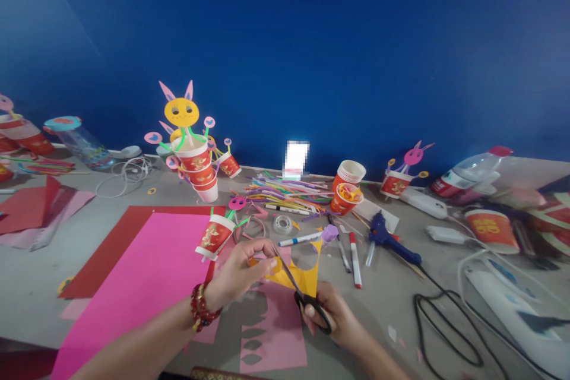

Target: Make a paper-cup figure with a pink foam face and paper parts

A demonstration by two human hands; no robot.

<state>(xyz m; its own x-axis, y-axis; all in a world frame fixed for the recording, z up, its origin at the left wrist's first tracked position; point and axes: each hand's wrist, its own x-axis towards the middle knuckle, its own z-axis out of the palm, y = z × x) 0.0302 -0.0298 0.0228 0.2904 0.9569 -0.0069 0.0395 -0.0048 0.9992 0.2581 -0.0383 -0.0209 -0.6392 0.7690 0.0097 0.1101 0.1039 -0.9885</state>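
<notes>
My left hand, with red bead bracelets at the wrist, pinches a piece of yellow paper by its left side. The paper has irregular cut edges and a pointed strip rising at its right. In my right hand is a pair of black-handled scissors, the fingers in its loops. Its blades point up and left across the yellow paper, near my left fingertips. Under both hands lies a pink sheet with leaf-shaped holes. Whether the blades are closed on the paper is hard to tell.
Bright pink paper covers red paper at left. A paper-cup figure stands beside my left hand, stacked cup figures behind. Pipe cleaners, markers and tape lie ahead. A blue glue gun with its cord is right.
</notes>
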